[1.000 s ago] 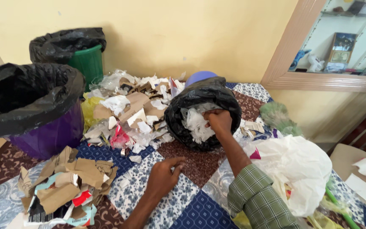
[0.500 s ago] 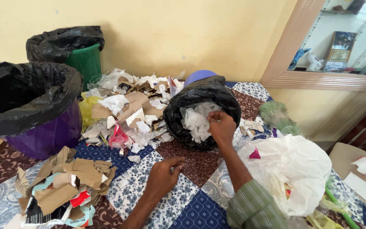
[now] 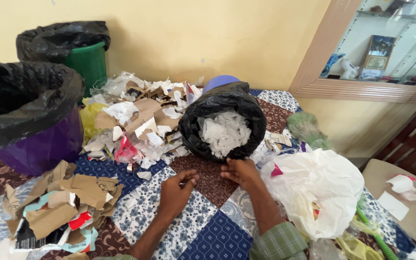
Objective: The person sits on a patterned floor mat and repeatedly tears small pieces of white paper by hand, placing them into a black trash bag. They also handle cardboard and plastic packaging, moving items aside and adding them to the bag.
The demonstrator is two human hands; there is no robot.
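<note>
Before the tipped bin (image 3: 217, 103), 2 hands rest: left hand (image 3: 176, 192), right hand (image 3: 239, 172)

Your left hand (image 3: 175, 192) lies palm down with loosely curled fingers, thumb raised toward the other hand. Your right hand (image 3: 240, 172) sits just beside it, knuckles up, fingers bent and empty, and both forearms reach forward from the lower edge

Bare patchwork cloth (image 3: 208, 231) lies open between the left hand (image 3: 174, 195) and right hand (image 3: 240, 172), up to the tipped black-lined bin (image 3: 222, 126). A cardboard heap (image 3: 66, 204) blocks the left, a white plastic bag (image 3: 321, 195) the right, and mixed scraps (image 3: 138, 123) crowd beside the bin.
</note>
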